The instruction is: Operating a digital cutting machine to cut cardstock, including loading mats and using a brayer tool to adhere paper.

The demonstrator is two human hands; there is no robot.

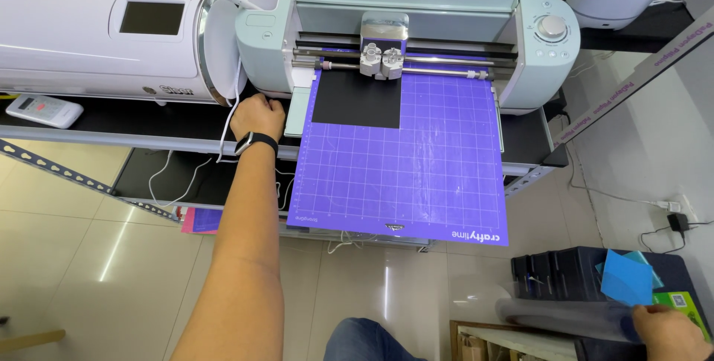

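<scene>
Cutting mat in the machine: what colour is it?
Purple cutting mat with a white grid, seen in the head view.

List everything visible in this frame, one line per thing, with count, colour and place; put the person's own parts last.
cutting machine: one, pale mint green, on the black shelf, lid open
cutting mat: one, purple with white grid, fed into the machine and sticking out over the shelf edge
black sheet: one, black, on the mat's upper left corner
white appliance: one, white with a grey window, left of the machine
remote: one, white, shelf at far left
blue sheets: a few, blue, lower right
left hand: one, wearing a black watch, resting at the machine's left front
right hand: one, bottom right, on a blurred clear sheet
</scene>
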